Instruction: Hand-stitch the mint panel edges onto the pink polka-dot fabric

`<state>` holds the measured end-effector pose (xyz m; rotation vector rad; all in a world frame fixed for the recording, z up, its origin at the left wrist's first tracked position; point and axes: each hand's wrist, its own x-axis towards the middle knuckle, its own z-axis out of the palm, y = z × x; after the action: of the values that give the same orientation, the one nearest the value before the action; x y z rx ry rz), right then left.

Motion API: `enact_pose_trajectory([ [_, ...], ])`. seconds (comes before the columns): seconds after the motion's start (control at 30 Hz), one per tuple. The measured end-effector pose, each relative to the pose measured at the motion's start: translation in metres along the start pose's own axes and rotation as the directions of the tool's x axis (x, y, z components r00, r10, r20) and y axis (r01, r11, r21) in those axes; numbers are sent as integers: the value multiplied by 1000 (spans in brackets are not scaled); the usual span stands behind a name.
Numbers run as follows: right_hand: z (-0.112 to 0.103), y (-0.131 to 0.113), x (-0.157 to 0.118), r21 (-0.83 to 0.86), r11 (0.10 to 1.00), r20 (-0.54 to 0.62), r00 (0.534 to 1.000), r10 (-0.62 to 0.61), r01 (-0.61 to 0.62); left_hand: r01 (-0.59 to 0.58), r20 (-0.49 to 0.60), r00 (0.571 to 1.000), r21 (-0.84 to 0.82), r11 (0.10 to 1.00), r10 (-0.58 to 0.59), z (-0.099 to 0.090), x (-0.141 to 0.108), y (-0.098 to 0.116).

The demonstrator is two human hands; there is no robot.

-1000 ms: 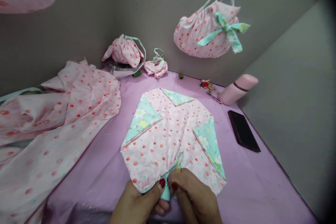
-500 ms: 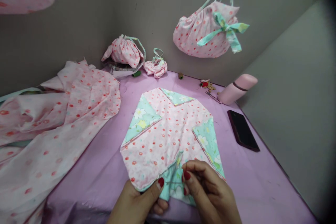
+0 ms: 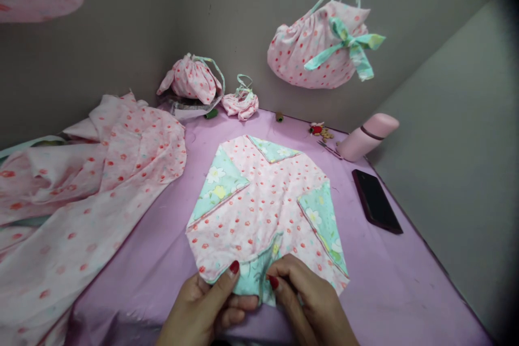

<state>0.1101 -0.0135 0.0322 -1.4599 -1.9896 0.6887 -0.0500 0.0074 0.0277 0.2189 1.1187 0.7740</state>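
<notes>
A pink dotted cloth (image 3: 263, 200) with green floral corners folded over it lies on the purple table cover. My left hand (image 3: 206, 303) grips its near edge, thumb on top and fingers beneath the green fabric (image 3: 249, 278). Close by on the right, my right hand (image 3: 304, 294) is pinched at the same green flap, thumb against forefinger. Whatever sits between those fingertips is too small to make out.
Pink dotted fabric (image 3: 133, 157) is heaped at the left. A pink bottle (image 3: 367, 138), small scissors (image 3: 330, 150) and a black phone (image 3: 377, 201) are on the right. Behind are pouches (image 3: 192, 80) and thread spools (image 3: 279, 117); a bag (image 3: 318, 48) hangs above.
My right hand has moved left and slightly down, nearer my left hand. My left hand has shifted a little left, and the green flap between them looks flatter.
</notes>
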Motion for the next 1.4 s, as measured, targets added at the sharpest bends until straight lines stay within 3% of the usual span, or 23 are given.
enact_pose_trajectory([
  [0.27, 2, 3, -3, -74, 994, 94, 993, -75, 83, -3, 37, 999, 27, 1000, 2, -2, 2, 0],
  [0.53, 0, -1, 2, -87, 978, 45, 982, -184, 187, -21, 51, 999, 40, 999, 19, -5, 4, -2],
  [0.7, -2, -2, 2, -118, 986, 156, 982, -103, 122, -14, 69, 998, 39, 999, 11, -6, 4, -2],
  [1.03, 0, -2, 1, -152, 987, 199, 980, -22, 53, -43, 88, 996, 123, 991, 33, -6, 5, -3],
  [1.17, 3, -3, 2, -215, 976, 192, 981, 3, 40, -61, 89, 995, 171, 983, 46, -6, 6, -5],
  [1.4, 14, -2, 2, -206, 977, 74, 996, -42, 56, -59, 75, 996, 268, 962, 40, -6, 8, -6],
])
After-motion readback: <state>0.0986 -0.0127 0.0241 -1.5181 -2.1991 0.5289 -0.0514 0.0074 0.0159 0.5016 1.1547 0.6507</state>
